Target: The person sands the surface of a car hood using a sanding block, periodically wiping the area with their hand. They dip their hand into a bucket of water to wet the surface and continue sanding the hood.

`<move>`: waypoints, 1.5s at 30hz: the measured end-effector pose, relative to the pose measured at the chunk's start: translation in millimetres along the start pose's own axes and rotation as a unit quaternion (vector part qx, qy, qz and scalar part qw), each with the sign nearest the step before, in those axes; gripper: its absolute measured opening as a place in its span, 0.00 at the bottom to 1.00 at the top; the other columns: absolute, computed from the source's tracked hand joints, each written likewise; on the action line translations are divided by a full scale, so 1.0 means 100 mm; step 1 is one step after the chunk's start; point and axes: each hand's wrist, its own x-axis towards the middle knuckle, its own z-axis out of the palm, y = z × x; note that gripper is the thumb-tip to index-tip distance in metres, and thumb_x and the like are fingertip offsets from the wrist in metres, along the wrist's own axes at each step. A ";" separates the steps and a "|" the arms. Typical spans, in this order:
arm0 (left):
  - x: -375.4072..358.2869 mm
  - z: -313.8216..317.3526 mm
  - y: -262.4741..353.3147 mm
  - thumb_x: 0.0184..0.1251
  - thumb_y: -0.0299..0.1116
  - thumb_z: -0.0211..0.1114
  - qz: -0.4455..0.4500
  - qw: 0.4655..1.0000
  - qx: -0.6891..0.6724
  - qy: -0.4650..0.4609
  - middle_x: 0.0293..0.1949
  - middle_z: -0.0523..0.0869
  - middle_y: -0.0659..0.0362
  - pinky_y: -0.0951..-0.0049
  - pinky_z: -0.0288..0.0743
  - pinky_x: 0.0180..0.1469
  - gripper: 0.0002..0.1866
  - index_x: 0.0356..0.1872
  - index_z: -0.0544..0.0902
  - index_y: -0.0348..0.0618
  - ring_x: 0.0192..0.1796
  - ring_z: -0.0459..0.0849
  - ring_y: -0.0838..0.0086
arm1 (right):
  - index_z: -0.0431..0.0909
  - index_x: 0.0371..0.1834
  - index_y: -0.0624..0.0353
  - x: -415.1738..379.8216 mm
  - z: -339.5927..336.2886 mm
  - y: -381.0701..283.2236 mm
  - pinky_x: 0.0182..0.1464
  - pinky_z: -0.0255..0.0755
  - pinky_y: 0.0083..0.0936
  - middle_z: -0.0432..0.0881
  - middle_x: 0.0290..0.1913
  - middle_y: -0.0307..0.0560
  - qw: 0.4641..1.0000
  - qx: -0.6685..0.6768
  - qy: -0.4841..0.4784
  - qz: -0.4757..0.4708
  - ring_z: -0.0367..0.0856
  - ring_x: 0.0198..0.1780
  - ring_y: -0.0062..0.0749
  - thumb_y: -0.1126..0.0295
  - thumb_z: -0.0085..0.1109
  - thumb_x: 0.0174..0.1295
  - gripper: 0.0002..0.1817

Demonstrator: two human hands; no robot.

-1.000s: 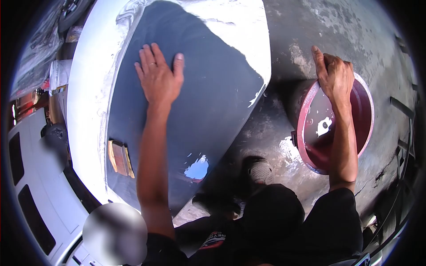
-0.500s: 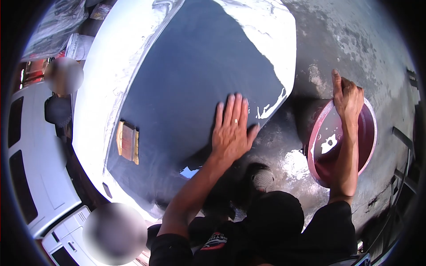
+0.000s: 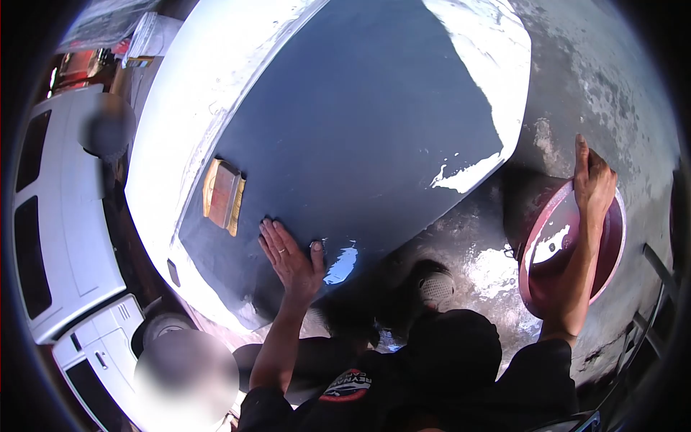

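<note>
My left hand (image 3: 291, 261) lies palm down on a wet, dark grey car panel (image 3: 345, 122) with white edges. Its fingers are stretched out, and a ring shows on one of them. Just beyond its fingertips, to the left, a brownish sanding block (image 3: 224, 194) with yellowish paper around it rests on the panel. On the right, my right hand (image 3: 595, 186) grips the far rim of a reddish bucket (image 3: 531, 248), thumb pointing up. The bucket is tilted and has liquid in it; my forearm covers part of its opening.
A white vehicle (image 3: 75, 209) stands on the left. Two blurred round patches hide parts of that side. Under the panel's near edge, a perforated shoe (image 3: 437, 289) is on the wet concrete floor (image 3: 554, 86). Dark metal bars (image 3: 656, 266) run along the far right.
My left hand has slid left and toward me across the panel, nearer the sanding block. My right hand stays on the bucket rim. The whole view has shifted slightly.
</note>
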 end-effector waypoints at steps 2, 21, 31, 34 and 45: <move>0.16 0.03 0.11 0.76 0.56 0.51 0.003 1.000 -0.003 0.010 0.76 0.51 0.27 0.36 0.41 0.78 0.45 0.76 0.52 0.23 0.79 0.50 0.34 | 0.85 0.30 0.67 0.01 -0.03 -0.03 0.41 0.75 0.47 0.80 0.24 0.67 1.000 0.007 -0.009 0.020 0.83 0.32 0.65 0.39 0.49 0.73 0.36; 3.21 0.20 1.75 0.78 0.60 0.41 0.148 0.988 -0.042 0.011 0.80 0.53 0.37 0.55 0.34 0.83 0.45 0.77 0.54 0.24 0.83 0.47 0.52 | 0.87 0.34 0.65 0.03 -0.04 -0.02 0.43 0.76 0.46 0.82 0.26 0.67 1.000 -0.013 -0.010 0.024 0.84 0.33 0.64 0.40 0.50 0.73 0.34; 1.95 0.12 1.29 0.73 0.55 0.57 0.193 0.977 -0.085 0.042 0.77 0.59 0.35 0.47 0.43 0.81 0.44 0.75 0.59 0.23 0.81 0.54 0.45 | 0.83 0.27 0.67 0.01 -0.05 -0.05 0.40 0.74 0.48 0.79 0.23 0.67 1.000 0.003 0.001 0.003 0.82 0.31 0.65 0.41 0.49 0.74 0.36; 1.46 0.06 1.14 0.71 0.51 0.61 0.179 0.980 -0.090 0.016 0.76 0.61 0.35 0.45 0.45 0.80 0.43 0.74 0.60 0.24 0.81 0.54 0.45 | 0.82 0.26 0.67 0.01 -0.07 -0.09 0.39 0.74 0.48 0.79 0.23 0.67 1.000 0.010 0.000 0.010 0.81 0.30 0.65 0.41 0.49 0.74 0.36; -0.03 0.13 0.67 0.71 0.51 0.61 0.177 0.982 -0.029 -0.053 0.74 0.67 0.39 0.43 0.51 0.77 0.38 0.70 0.69 0.26 0.78 0.62 0.48 | 0.82 0.31 0.69 0.02 -0.02 0.02 0.41 0.73 0.49 0.77 0.25 0.69 0.999 -0.011 -0.033 0.015 0.81 0.33 0.67 0.38 0.47 0.74 0.37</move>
